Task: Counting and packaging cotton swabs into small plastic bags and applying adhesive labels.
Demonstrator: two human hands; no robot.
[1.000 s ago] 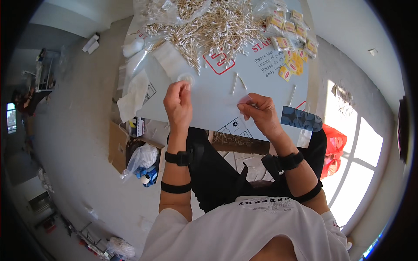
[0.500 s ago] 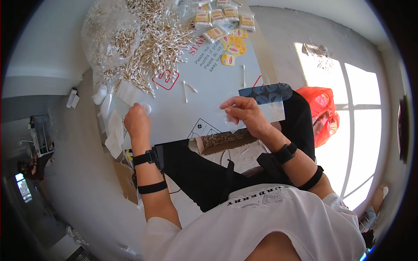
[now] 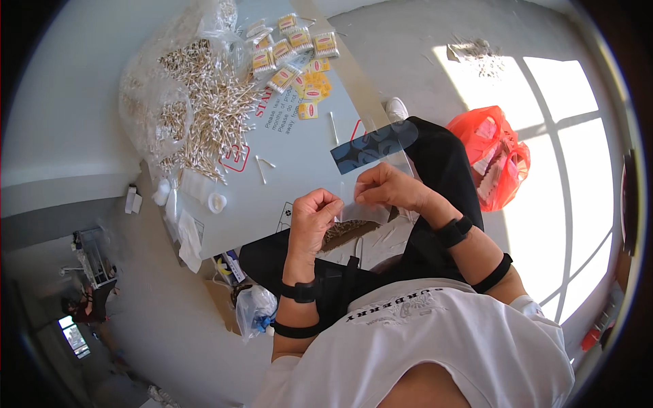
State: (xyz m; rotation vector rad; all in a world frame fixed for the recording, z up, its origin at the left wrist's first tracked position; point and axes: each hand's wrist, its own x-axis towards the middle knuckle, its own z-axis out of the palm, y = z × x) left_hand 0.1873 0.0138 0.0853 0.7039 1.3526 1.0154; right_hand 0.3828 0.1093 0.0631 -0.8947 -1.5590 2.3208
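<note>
Over the near edge of the table, my left hand (image 3: 313,221) and my right hand (image 3: 389,188) face each other. Both pinch a small clear plastic bag (image 3: 352,210), one side in each hand's fingertips. Left of them sits a small round white dish (image 3: 217,202). A few loose cotton swabs (image 3: 262,170) lie beyond my hands, and another single swab (image 3: 334,128) rests near a dark patterned strip (image 3: 367,149). Farther back spreads a big heap of cotton swabs (image 3: 214,119), partly inside a large clear bag (image 3: 153,112).
Filled swab packets (image 3: 299,39) and yellow cards (image 3: 309,110) lie at the table's far side. Below the near edge, an open cardboard box (image 3: 350,234) holds swabs. A red plastic bag (image 3: 493,160) stands on the floor to the right. White tissue (image 3: 189,241) hangs off the left edge.
My left hand has left the spot beside the white dish and come right to the clear bag. It now pinches the bag opposite my right hand. The whole view has shifted too.
</note>
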